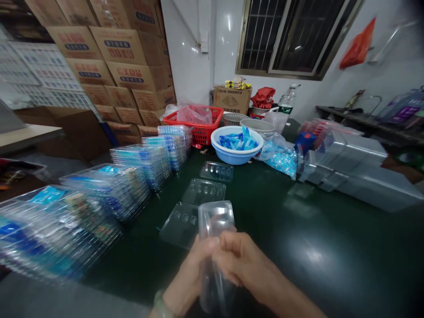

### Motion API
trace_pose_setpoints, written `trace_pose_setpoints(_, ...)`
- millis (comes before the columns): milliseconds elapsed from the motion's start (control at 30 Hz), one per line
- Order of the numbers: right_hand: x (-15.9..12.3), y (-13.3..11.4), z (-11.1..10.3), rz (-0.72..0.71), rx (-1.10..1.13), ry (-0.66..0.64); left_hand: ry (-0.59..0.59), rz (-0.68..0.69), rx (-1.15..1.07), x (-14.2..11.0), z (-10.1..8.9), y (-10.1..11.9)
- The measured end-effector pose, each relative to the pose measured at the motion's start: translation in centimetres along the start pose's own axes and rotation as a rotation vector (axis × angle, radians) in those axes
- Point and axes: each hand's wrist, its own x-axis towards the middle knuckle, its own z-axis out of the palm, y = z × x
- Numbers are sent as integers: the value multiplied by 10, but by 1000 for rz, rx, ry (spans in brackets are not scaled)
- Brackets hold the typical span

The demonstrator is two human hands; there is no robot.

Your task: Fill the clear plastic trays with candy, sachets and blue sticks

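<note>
A clear plastic tray, perhaps several nested together, stands tilted upright in front of me. My left hand grips its left side, thumb across the front. With fingers curled, my right hand pinches at the tray's right part; the exact edge between its fingers is blurred. Beyond my hands, three clear trays with round hollows lie in a row on the dark green table: a near tray, a middle tray and a far tray. The held tray overlaps the near one in view.
Stacks of filled clear packs line the left side. At the back stand a blue basin of blue pieces, a red basket and a bag of small blue items. Nested clear trays lie right. Cartons rise behind.
</note>
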Motion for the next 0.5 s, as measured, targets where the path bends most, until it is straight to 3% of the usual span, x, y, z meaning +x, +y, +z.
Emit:
trace_pose_setpoints(133,1,-5,10,-63,-151,53,31,34,-60,2,-7,2)
trace_pose_setpoints(233,-8,-23,0,-113,-261,76,77,41,-125,2,-14,7)
trace_pose_setpoints(300,-15,-40,-21,-161,-406,191,102,72,-167,-3,-20,13)
trace_pose_setpoints(400,-15,-55,-61,-276,-755,466,169,126,-227,-16,-23,26)
trace_pose_setpoints(500,8,-40,-96,-256,-1227,655,254,188,-218,-30,-22,36)
